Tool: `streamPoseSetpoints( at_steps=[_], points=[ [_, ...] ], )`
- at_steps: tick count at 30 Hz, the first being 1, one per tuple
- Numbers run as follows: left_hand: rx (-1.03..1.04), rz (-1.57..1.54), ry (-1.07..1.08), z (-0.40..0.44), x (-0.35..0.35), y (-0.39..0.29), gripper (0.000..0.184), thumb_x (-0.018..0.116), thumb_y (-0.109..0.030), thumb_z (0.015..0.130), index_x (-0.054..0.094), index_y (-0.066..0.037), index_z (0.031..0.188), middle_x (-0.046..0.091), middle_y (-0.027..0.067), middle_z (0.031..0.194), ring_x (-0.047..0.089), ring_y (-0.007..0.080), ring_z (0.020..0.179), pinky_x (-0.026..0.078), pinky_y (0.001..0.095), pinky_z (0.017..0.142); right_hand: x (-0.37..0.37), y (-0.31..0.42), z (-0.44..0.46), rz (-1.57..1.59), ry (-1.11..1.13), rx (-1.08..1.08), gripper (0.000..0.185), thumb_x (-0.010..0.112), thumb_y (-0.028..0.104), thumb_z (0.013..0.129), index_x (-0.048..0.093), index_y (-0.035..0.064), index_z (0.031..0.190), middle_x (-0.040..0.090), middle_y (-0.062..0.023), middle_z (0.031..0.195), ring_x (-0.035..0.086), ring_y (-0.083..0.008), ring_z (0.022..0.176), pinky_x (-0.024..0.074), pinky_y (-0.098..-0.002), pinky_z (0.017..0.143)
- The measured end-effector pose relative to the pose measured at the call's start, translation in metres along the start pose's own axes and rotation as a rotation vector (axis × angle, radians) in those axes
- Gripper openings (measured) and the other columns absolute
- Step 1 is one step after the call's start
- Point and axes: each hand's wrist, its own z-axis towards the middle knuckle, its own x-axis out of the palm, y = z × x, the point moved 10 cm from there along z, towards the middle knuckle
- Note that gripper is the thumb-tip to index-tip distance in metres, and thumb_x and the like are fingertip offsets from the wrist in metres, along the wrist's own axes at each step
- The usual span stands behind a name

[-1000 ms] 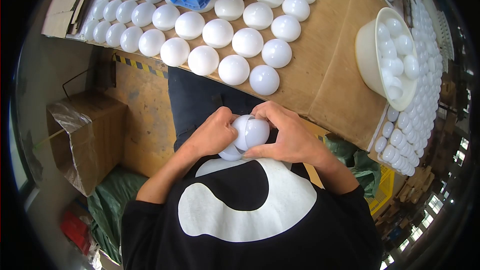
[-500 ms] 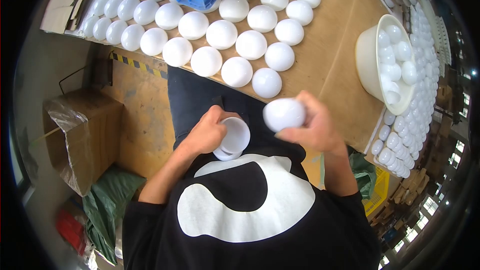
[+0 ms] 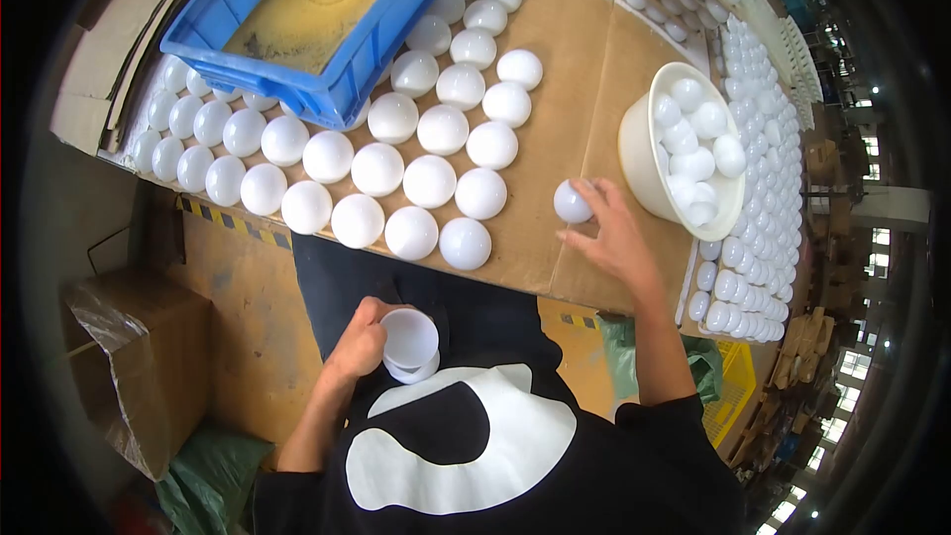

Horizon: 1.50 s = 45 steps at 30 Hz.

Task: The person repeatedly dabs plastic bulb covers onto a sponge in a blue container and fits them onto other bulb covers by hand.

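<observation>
Close to my body, my left hand (image 3: 361,339) is wrapped round white, hollow cup-like shells (image 3: 410,339). One open mouth faces up, with a second shell partly visible below it. Over the cardboard-covered table (image 3: 555,258), my right hand (image 3: 612,233) reaches out with thumb and fingers apart. Its fingertips touch or overlap the side of a white round shell (image 3: 571,202) on the cardboard, while the thumb is off it. To the left, rows of similar white shells (image 3: 429,181) sit dome up along the table's front edge.
A blue plastic crate (image 3: 332,94) with a yellowish-brown bottom stands among the rows. A cream tub (image 3: 639,154) of white shells tilts at the right, beside many more packed shells (image 3: 758,168). A cardboard box (image 3: 149,357) is on the floor at left.
My right hand has moved from in front of my body to the table, bringing a shell onto the cardboard and spreading its fingers. My left hand still holds its shells. The view has shifted.
</observation>
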Motion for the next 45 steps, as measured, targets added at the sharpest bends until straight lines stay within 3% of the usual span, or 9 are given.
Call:
streamPoseSetpoints(
  at_steps=[3,6,9,11,20,28,37,40,45],
  points=[
    [-0.016,-0.057,0.026,0.001,0.003,0.001,0.05,0.037,-0.008,0.056,0.065,0.013,0.092,0.067,0.0151,0.079,0.064,0.0216,0.078,0.052,0.0317,0.076,-0.005,0.007,0.005,-0.027,-0.026,-0.026,0.056,0.075,0.021,0.077,0.056,0.009,0.128,0.052,-0.0211,0.123,0.06,-0.0403,0.097,0.0495,-0.0443,0.086],
    [-0.003,-0.07,0.085,0.001,0.005,-0.007,0.052,0.036,-0.005,0.055,0.065,0.013,0.094,0.067,0.0165,0.083,0.064,0.0229,0.082,0.052,0.0322,0.08,-0.012,0.004,0.021,-0.06,0.082,0.07,0.056,0.075,0.016,0.078,0.055,0.0061,0.129,0.057,-0.0168,0.12,0.065,-0.0309,0.097,0.0517,-0.0384,0.085],
    [0.006,-0.123,0.099,0.002,0.004,-0.01,0.051,0.036,-0.002,0.055,0.066,0.012,0.094,0.067,0.0167,0.082,0.064,0.0246,0.083,0.052,0.0334,0.081,-0.034,0.017,0.052,0.34,0.109,0.255,0.055,0.074,0.015,0.08,0.053,0.0021,0.13,0.063,-0.011,0.11,0.066,-0.0187,0.097,0.0525,-0.0306,0.083],
    [0.046,-0.071,0.119,0.005,0.002,-0.005,0.05,0.036,-0.001,0.055,0.065,0.012,0.094,0.067,0.0188,0.081,0.064,0.0254,0.082,0.052,0.0336,0.08,-0.079,0.089,0.091,0.732,-0.084,-0.041,0.055,0.075,0.015,0.082,0.052,-0.0017,0.13,0.066,-0.0079,0.103,0.063,-0.0108,0.093,0.0517,-0.0251,0.08],
    [0.043,0.018,0.042,0.001,-0.02,0.002,0.047,0.04,0.001,0.061,0.066,0.009,0.1,0.067,0.0252,0.085,0.065,0.0341,0.087,0.05,0.0385,0.085,-0.042,0.32,0.287,0.022,-0.008,-0.528,0.059,0.076,0.031,0.076,0.059,0.0017,0.125,0.068,-0.0175,0.111,0.067,-0.0254,0.098,0.0518,-0.0348,0.089],
    [0.046,-0.039,-0.026,-0.01,-0.047,0.008,0.047,0.04,0.001,0.06,0.065,0.009,0.099,0.066,0.0247,0.084,0.065,0.0344,0.085,0.051,0.0391,0.084,0.049,0.326,0.338,-0.297,0.207,-0.554,0.059,0.075,0.027,0.074,0.06,0.0023,0.125,0.064,-0.023,0.117,0.062,-0.0351,0.109,0.0486,-0.0393,0.096],
    [0.1,-0.035,0.021,-0.007,-0.038,0.0,0.047,0.04,-0.002,0.06,0.064,0.01,0.097,0.066,0.023,0.082,0.064,0.0326,0.084,0.051,0.0384,0.083,0.053,0.321,0.347,-0.325,0.207,-0.527,0.061,0.077,0.03,0.07,0.061,0.0004,0.121,0.065,-0.0227,0.113,0.062,-0.0364,0.108,0.0475,-0.0399,0.096],
    [0.078,0.02,0.011,-0.009,-0.032,-0.003,0.047,0.039,-0.002,0.06,0.065,0.01,0.098,0.067,0.023,0.084,0.065,0.0321,0.085,0.051,0.0381,0.083,0.034,0.306,0.359,-0.176,0.121,-0.494,0.058,0.079,0.034,0.068,0.066,0.0017,0.114,0.068,-0.0191,0.109,0.064,-0.0339,0.102,0.0514,-0.0409,0.088],
    [0.016,0.045,-0.029,-0.006,-0.022,0.016,0.051,0.039,-0.007,0.059,0.066,0.009,0.099,0.068,0.0211,0.087,0.065,0.0285,0.086,0.051,0.0351,0.082,-0.072,0.27,0.314,0.317,-0.011,-0.376,0.061,0.078,0.037,0.075,0.059,0.0025,0.122,0.069,-0.0101,0.092,0.062,-0.0123,0.076,0.05,-0.0271,0.063]
  ],
)
